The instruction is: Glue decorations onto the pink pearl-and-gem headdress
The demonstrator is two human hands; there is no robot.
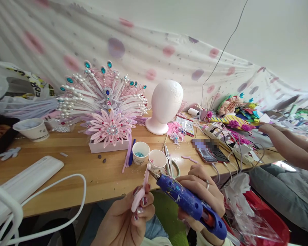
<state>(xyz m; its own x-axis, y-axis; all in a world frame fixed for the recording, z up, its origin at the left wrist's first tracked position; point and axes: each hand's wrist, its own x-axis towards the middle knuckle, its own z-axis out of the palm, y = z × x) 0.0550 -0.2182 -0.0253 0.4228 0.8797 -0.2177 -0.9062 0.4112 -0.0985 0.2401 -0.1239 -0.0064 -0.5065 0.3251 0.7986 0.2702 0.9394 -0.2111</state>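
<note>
My left hand [129, 217] is closed on a thin pink foam strip [143, 189], holding it upright in front of the table edge. My right hand [201, 194] grips a blue glue gun [188, 201], whose metal tip touches the upper part of the strip. Just behind the strip stand two small white paper cups [140, 152], one with turquoise beads in it. A pink headdress [102, 102] with pearls and turquoise gems stands farther back on the wooden table [87, 171].
A white foam mannequin head [165, 104], scissors [169, 162], phones [210, 153] and cables lie on the table. Another person's arm [287, 145] reaches in at the right near colourful craft flowers [236, 116]. A white power bank [25, 179] with cable sits left.
</note>
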